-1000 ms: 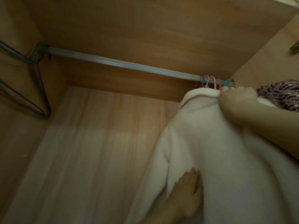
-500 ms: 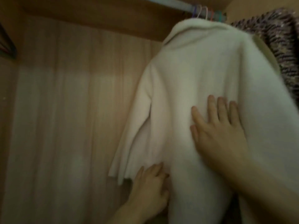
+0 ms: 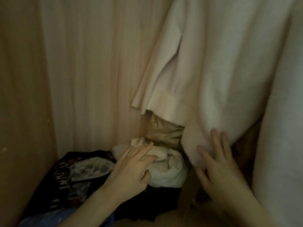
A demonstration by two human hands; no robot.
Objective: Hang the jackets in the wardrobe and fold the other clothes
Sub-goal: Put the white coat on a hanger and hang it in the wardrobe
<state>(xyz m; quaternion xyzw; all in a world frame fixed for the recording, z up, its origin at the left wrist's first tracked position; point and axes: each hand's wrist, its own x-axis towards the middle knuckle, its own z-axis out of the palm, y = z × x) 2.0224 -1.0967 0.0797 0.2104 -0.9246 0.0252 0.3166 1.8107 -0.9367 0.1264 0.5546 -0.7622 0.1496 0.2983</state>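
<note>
Right hand (image 3: 218, 164) is pressing flat, fingers spread, on the hanging cream fleece jacket (image 3: 229, 71)'s hem. Left hand (image 3: 132, 166) is resting loosely on a crumpled white cloth (image 3: 167, 171) at the wardrobe floor's back edge. Best smoothing downward, keeping the hem off the pile.

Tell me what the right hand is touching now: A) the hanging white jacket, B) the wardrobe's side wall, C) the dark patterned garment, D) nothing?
A: the right hand lies with straight fingers flat against the lower part of the white jacket.
</note>
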